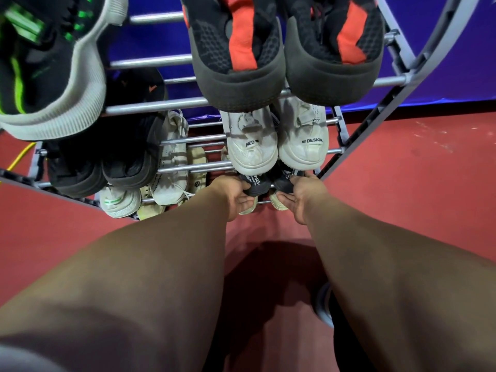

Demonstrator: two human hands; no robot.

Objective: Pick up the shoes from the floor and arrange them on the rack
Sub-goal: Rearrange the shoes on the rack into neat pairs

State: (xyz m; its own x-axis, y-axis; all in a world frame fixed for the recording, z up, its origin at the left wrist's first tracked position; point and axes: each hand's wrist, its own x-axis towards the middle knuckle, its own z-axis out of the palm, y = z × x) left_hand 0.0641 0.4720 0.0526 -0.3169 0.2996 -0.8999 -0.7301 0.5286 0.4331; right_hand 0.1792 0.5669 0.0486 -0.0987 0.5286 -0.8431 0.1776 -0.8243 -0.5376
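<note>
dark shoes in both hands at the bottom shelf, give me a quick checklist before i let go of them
1. Left hand grips the left dark shoe with white lettering: ok.
2. Right hand grips the right dark shoe: ok.
3. Both shoes seated on the grey metal rack bars: cannot tell, the white sneakers printed DESIGN on the shelf above hide them.
4. Heels face outward like the other pairs: ok.
5. Pair side by side: ok.
6. Red floor beside the rack free of shoes: ok in this view.
</note>
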